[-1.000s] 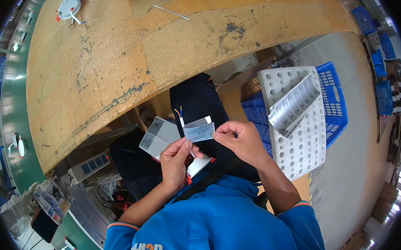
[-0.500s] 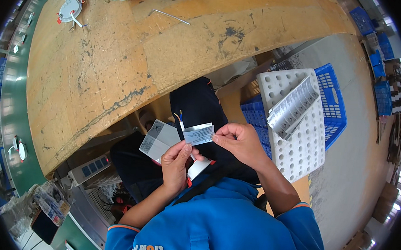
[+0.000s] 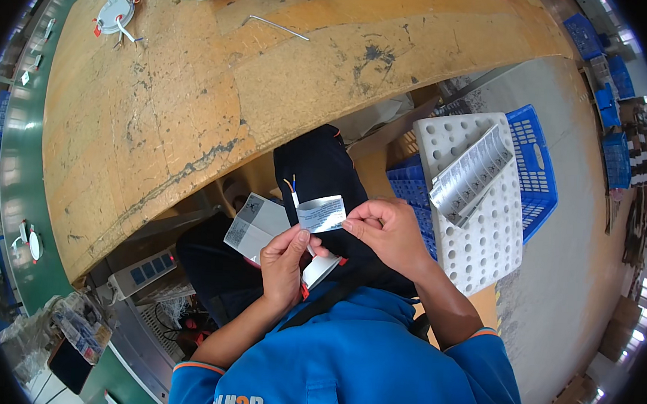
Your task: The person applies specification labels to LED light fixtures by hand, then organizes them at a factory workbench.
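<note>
A small silver label (image 3: 324,215) with fine print is stretched between my hands above my lap. My left hand (image 3: 283,267) is closed, thumb and fingers pinching the label's left end against a white cable (image 3: 295,198). Bare brown and blue wire ends stick up from that cable. With thumb and forefinger, my right hand (image 3: 394,237) grips the label's right end. Below my left hand, a round white downlight (image 3: 322,269) with red clips rests tilted on my lap, partly covered by the hand. A label sheet (image 3: 250,229) lies on my thigh to the left.
The worn brown workbench (image 3: 165,108) curves ahead, bearing several downlights (image 3: 116,15) and a thin bent metal rod (image 3: 279,28). At right, a white perforated foam board (image 3: 486,243) carries silver label sheets (image 3: 472,175) and sits on a blue basket (image 3: 541,176). A green conveyor (image 3: 23,158) runs at far left.
The label has tilted slightly and now catches brighter light. Both hands keep their grip and have barely moved.
</note>
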Demonstrator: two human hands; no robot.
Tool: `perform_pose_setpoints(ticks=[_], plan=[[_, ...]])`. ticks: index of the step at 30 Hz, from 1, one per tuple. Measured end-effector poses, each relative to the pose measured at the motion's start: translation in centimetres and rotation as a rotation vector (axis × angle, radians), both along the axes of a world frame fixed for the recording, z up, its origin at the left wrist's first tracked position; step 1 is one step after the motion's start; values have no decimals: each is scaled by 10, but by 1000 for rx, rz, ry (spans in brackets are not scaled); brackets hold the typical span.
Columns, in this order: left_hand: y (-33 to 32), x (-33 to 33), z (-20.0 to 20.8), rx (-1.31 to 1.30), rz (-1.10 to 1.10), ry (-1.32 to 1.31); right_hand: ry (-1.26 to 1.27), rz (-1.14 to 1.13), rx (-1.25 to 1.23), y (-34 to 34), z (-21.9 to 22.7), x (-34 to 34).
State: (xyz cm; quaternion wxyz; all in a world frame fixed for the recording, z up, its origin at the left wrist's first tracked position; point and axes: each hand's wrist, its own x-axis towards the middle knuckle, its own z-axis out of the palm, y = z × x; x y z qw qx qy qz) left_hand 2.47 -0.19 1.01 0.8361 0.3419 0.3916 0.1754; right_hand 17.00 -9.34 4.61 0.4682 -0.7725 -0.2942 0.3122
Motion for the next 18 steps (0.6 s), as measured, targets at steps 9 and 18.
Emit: perform_pose_setpoints(ticks=[9,18], plan=[[3,-3,-5,-96,-2,-60,-200,38,71,-2,1,-4],[27,14,19,-291,-367,-105,-339,214,145,-9,29,0]])
